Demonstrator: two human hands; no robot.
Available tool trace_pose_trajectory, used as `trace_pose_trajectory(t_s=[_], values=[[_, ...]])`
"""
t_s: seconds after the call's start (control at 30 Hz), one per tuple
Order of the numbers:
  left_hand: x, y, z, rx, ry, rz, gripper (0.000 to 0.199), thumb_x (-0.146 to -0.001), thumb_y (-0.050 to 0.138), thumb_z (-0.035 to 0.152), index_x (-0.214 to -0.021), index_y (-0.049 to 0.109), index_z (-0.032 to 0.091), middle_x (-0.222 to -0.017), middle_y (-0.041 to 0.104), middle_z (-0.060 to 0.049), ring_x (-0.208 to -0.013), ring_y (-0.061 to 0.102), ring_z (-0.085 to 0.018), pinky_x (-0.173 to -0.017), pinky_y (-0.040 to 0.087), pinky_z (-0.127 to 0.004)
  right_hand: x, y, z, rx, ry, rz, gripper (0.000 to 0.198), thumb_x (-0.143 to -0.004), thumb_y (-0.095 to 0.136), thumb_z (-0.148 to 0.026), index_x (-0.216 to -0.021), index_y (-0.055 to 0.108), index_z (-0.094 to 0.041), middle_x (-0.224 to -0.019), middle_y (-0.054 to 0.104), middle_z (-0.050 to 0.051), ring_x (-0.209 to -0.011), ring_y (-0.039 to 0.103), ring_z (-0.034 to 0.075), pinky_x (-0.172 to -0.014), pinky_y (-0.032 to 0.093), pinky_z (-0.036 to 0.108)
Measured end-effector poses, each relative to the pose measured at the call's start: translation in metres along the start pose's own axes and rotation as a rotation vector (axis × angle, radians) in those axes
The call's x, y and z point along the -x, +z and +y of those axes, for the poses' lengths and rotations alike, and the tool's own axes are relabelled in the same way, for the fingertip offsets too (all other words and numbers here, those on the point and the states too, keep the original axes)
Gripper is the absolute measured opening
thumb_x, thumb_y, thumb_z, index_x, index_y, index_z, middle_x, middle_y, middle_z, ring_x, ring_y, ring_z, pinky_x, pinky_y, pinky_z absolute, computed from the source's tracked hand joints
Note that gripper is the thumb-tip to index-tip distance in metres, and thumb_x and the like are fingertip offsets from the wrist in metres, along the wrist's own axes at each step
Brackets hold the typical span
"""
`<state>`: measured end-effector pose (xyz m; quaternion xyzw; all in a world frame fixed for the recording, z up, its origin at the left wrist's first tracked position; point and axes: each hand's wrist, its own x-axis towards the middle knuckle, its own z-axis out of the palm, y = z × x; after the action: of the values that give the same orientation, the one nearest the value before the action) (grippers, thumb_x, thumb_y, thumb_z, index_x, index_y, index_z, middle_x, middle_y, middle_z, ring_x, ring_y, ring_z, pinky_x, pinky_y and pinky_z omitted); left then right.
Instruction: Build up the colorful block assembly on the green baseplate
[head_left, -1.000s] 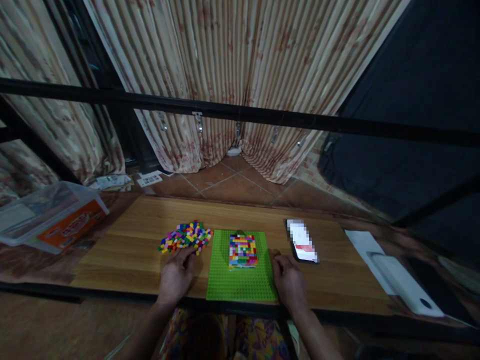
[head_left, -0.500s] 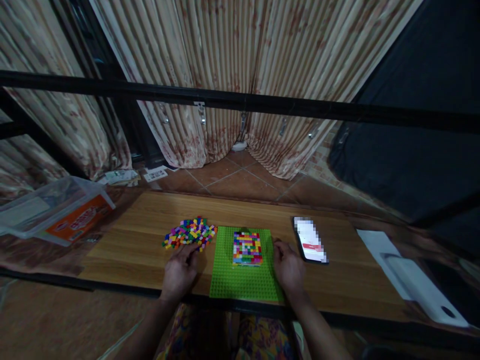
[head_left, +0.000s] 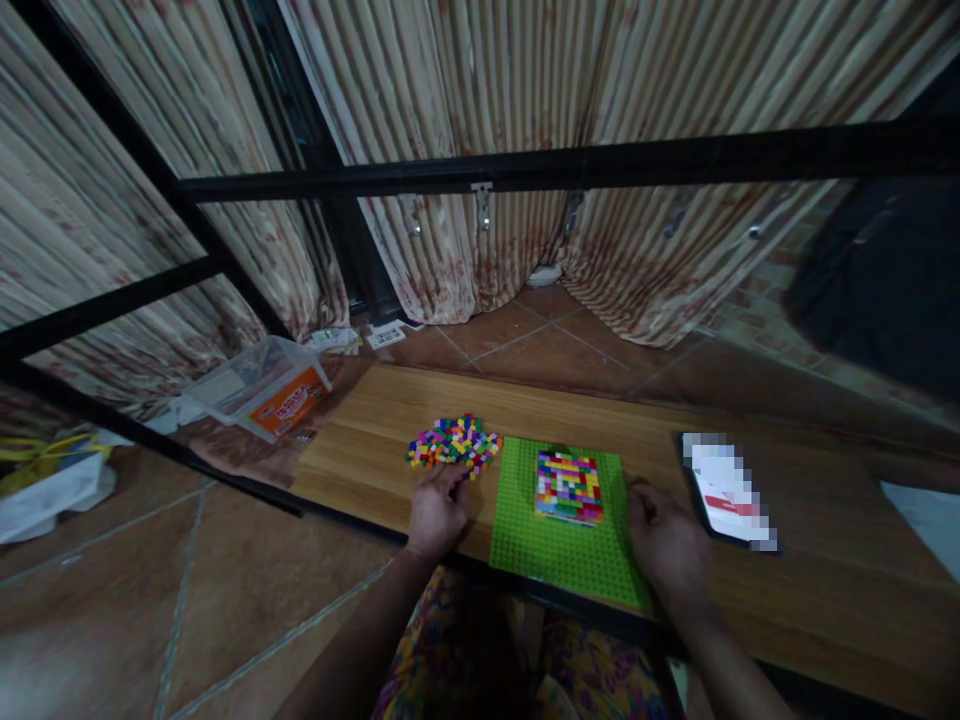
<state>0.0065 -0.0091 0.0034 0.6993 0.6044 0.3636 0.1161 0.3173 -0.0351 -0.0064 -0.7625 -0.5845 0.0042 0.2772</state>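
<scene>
A pile of small multicoloured toy bricks (head_left: 454,440) lies on the wooden table, left of a green studded baseplate (head_left: 525,540). At the pile's near edge is my left hand (head_left: 439,510), its thumb and fingers drawn together; what sits between the fingertips is too small to make out. On the baseplate stands a square block of stacked bricks (head_left: 570,487) in mixed colours. My right hand (head_left: 667,540) rests closed with curled fingers along the baseplate's right edge, and anything inside it is hidden.
To the right lies a phone (head_left: 727,495) with a lit screen. Beyond the table's left end stands a clear plastic box (head_left: 259,385) with an orange label. A black metal rail (head_left: 525,170) crosses before the curtains. White paper (head_left: 926,515) lies at the far right.
The view has swung to the left, so everything sits further right in the picture. Both hands keep about the same places beside the pile and the baseplate.
</scene>
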Motion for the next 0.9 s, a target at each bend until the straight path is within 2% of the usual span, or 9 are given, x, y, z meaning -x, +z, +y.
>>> trace_pose_trajectory(t_s=[0.33,0.9], values=[[-0.0022,-0.0029,0.0060,-0.084,0.092,-0.043,0.019,-0.087,0.054,0.020,-0.099,0.069,0.024,-0.094,0.068,-0.004,-0.087,0.062,-0.018,-0.082,0.049,-0.031,0.0002,-0.0028,-0.0020,0.009,-0.021,0.008,0.034,-0.089,0.040,-0.037,-0.093,0.069,-0.019,-0.087,0.067,0.007,-0.070,0.057,0.016,-0.060,0.036,0.026],[-0.0021,-0.0029,0.0069,-0.097,0.124,-0.056,0.019,-0.091,0.045,0.020,-0.096,0.063,0.019,-0.094,0.063,-0.007,-0.086,0.060,-0.019,-0.081,0.049,-0.032,-0.0009,-0.0026,-0.0032,-0.012,-0.015,0.006,0.032,-0.088,0.041,-0.035,-0.093,0.068,-0.019,-0.090,0.068,0.007,-0.073,0.060,0.017,-0.063,0.039,0.026]])
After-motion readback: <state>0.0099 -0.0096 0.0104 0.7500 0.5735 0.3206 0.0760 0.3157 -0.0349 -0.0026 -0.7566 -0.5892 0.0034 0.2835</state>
